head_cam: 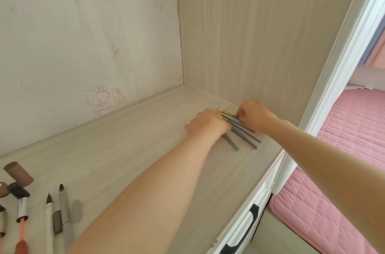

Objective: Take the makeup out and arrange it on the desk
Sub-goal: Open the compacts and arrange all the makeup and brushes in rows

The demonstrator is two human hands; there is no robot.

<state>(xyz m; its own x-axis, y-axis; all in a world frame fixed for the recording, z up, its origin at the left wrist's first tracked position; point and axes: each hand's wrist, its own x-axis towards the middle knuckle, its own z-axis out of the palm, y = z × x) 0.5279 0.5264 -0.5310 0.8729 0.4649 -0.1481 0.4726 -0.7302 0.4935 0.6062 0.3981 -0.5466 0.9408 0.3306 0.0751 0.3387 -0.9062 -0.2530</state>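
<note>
Brushes: slim grey-handled makeup brushes [244, 137] with pale tips lie on the pale wood-grain desk [125, 149], near its far right corner. The handles spread toward the front edge, so each one can be seen and picked singly.
Left hand: left hand [208, 123] lies knuckles-up over the brush heads. This probably pins the narrow end of the fan so it does not scatter. Its fingers are hidden beyond the knuckles, so I cannot tell whether they grip the brushes or only press on them.
Right hand: right hand [255, 117] has thumb and forefinger closed together on the handle of the farthest brush, just behind its ferrule. A light pinch suits nudging one thin stick without disturbing the others.
Step in hand: likely spacing or straightening the fan.
Other makeup: brown cylindrical tube [17, 173], grey and white pens with dark tips [63, 206] and a silver-collared pink wand [21, 212] lie side by side at the near left. They sit well apart from the brushes, and I judge this to be grouping by kind.
Surroundings: wood-grain side panel [250, 35] stands just beside the right hand, so there is little room to fan further that way. Pink cartoon cat drawing [98, 97] marks the back wall, and a pink quilted bed [343, 160] lies beyond the desk.
Risk: a nudged round handle may roll.
</note>
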